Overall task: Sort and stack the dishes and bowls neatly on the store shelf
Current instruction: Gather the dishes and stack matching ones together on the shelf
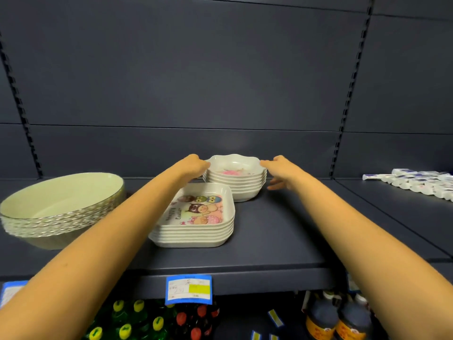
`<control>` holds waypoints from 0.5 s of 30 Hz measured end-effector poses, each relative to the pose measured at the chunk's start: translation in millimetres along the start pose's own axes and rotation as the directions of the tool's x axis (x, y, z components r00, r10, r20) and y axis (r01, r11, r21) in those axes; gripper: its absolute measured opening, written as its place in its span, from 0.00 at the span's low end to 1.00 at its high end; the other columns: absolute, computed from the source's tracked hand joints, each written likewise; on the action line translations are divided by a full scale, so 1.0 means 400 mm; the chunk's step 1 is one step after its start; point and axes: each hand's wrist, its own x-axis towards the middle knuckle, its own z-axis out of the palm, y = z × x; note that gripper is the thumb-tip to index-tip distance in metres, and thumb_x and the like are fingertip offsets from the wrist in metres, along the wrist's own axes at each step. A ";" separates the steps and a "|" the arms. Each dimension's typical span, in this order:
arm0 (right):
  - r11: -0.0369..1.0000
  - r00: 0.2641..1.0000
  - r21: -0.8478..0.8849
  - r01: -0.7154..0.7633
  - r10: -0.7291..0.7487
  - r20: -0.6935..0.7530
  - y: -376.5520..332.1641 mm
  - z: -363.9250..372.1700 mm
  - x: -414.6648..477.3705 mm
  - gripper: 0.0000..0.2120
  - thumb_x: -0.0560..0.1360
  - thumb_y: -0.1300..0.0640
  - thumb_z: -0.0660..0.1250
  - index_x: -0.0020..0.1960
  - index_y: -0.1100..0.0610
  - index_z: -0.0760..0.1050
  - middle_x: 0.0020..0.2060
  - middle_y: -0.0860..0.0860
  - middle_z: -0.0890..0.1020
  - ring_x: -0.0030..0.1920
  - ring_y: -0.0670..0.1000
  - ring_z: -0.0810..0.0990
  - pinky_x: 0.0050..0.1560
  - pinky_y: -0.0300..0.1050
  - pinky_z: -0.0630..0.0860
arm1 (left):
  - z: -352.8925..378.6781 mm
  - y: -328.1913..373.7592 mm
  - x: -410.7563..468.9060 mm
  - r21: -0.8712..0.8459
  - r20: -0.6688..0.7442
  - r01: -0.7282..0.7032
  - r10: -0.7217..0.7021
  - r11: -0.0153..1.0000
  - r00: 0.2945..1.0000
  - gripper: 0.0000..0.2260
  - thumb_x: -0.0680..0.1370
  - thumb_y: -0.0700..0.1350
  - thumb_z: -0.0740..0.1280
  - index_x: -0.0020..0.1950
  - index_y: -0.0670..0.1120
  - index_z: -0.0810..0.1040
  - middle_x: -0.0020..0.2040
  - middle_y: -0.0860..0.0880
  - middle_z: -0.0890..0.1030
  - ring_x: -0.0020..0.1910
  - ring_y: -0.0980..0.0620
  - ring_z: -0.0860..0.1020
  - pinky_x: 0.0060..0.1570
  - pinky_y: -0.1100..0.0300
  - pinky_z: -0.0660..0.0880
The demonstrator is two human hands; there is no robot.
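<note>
on the shelf [282, 241] a stack of square plates [196, 217] sits near the front, with a stack of bowls [236, 177] just behind it to the right. a stack of oval dishes [61, 207] lies well to the left, small packets [416, 182] far right. bottles [147, 322] stand below.

A stack of white wavy-rimmed bowls [235, 179] stood far back on the dark shelf [282, 236], its top bowl showing a pink print inside. Just in front, touching it, sat a stack of square white dishes [196, 217] printed with cartoon owls. Well apart at the left rested a nested stack of cream oval dishes [61, 204], tilted.
</note>
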 end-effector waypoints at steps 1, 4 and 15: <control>1.000 0.999 -0.013 -0.011 0.011 0.050 0.003 0.008 0.009 0.25 0.78 0.55 0.59 0.73 0.58 0.58 0.60 0.56 0.71 0.47 0.55 0.74 0.45 0.49 0.78 | 0.005 0.000 0.014 0.012 0.009 0.017 -0.017 1.000 1.000 0.16 0.81 0.45 0.57 0.63 0.35 0.71 0.62 0.37 0.75 0.55 0.42 0.74 0.57 0.51 0.70; 0.997 0.990 -0.075 0.001 0.009 0.139 0.016 0.019 0.038 0.11 0.77 0.61 0.55 0.59 0.58 0.67 0.42 0.54 0.74 0.37 0.52 0.74 0.37 0.45 0.77 | 0.015 0.008 0.050 -0.057 0.050 0.041 -0.038 0.998 0.998 0.08 0.80 0.39 0.57 0.49 0.37 0.72 0.51 0.39 0.74 0.48 0.45 0.74 0.61 0.52 0.74; 0.992 0.998 -0.111 -0.058 0.061 0.020 0.119 -0.189 0.013 0.09 0.75 0.63 0.54 0.40 0.58 0.70 0.34 0.54 0.75 0.32 0.51 0.74 0.32 0.41 0.78 | 0.164 0.166 -0.016 -0.121 0.153 -0.020 0.038 0.993 0.987 0.15 0.77 0.34 0.57 0.30 0.41 0.64 0.30 0.45 0.68 0.26 0.52 0.69 0.18 0.72 0.67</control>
